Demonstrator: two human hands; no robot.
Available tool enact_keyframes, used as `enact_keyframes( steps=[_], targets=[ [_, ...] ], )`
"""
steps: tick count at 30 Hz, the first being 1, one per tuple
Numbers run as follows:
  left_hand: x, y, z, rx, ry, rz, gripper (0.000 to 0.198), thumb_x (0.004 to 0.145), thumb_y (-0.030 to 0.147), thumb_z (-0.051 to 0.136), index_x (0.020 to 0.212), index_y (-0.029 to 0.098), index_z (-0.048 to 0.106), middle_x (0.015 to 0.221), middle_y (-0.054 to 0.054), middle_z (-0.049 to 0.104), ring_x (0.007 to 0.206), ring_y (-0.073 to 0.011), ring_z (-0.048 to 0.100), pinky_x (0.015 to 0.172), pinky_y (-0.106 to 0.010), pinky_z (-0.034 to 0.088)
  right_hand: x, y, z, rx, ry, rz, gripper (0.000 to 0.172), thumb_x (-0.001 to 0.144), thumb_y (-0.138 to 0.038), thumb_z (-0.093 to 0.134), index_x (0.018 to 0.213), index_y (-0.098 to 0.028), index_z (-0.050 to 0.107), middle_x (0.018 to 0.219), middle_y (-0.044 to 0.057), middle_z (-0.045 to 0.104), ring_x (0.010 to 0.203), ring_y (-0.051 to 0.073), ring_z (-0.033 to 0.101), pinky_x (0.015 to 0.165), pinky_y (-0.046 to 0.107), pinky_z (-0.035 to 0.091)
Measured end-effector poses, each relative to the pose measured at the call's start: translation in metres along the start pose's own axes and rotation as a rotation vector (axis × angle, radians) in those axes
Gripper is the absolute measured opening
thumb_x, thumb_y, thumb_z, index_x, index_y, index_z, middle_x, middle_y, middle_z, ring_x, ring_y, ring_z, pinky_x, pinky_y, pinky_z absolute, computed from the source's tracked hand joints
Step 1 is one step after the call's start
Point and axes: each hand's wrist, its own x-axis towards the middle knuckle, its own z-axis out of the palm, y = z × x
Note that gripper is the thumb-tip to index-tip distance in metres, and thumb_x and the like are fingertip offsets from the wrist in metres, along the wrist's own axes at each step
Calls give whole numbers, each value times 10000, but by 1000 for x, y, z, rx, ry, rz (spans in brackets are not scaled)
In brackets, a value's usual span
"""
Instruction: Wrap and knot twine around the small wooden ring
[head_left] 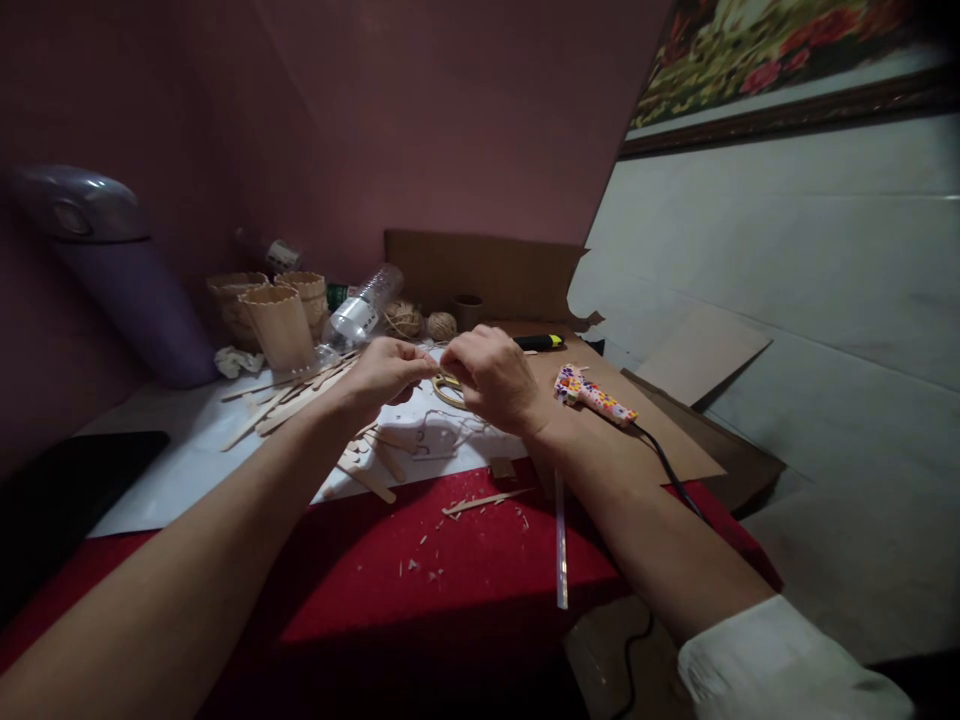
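Note:
My left hand (384, 372) and my right hand (491, 378) meet over a white sheet (187, 450), fingers pinched together on a thin piece of twine (442, 432) that trails down in loops onto the sheet. Yellow-handled scissors (448, 388) lie just under and between the hands. Several wooden craft sticks (300, 400) lie scattered to the left of my left hand. A glue gun (594, 396) with a coloured pattern rests on cardboard to the right of my right wrist.
Stick-built cups (281, 325), a clear plastic bottle (364, 305) and twine balls (441, 325) stand at the back. A purple flask (127, 280) is far left. A glue stick (560, 540) and wood chips lie on the red cloth (450, 580). A black marker (538, 342) lies behind.

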Motion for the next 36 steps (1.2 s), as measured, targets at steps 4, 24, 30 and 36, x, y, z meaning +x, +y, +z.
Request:
enact_keyframes(
  steps=[4,24,30,36],
  targets=[
    [3,-2,-3,-108,-11,-4,212,681,219,679,537,142,543,381,65,319,319,-24,242,347,-199,112,1,0,4,326,-12,167,144,782,-84,467,772,-161,588,702,18,606,648,120,493,626,248,343],
    [4,0,-6,-330,-110,-145,268,677,151,674,550,162,438,441,94,266,335,-10,192,319,-167,115,-2,12,13,401,6,227,177,777,-145,497,821,-172,666,674,4,614,613,94,507,588,230,363],
    [6,-2,-7,-308,-100,-157,217,667,139,670,568,152,478,425,98,269,325,-8,195,323,-173,109,2,16,16,638,-85,343,223,793,-269,577,968,-156,658,615,0,620,567,99,551,553,229,394],
    [5,-1,-9,-299,-17,-156,319,637,112,658,485,175,384,400,93,268,314,-10,197,312,-180,111,5,24,13,723,-184,572,128,798,-204,569,885,-119,609,563,6,606,527,106,569,537,228,415]
  ],
)
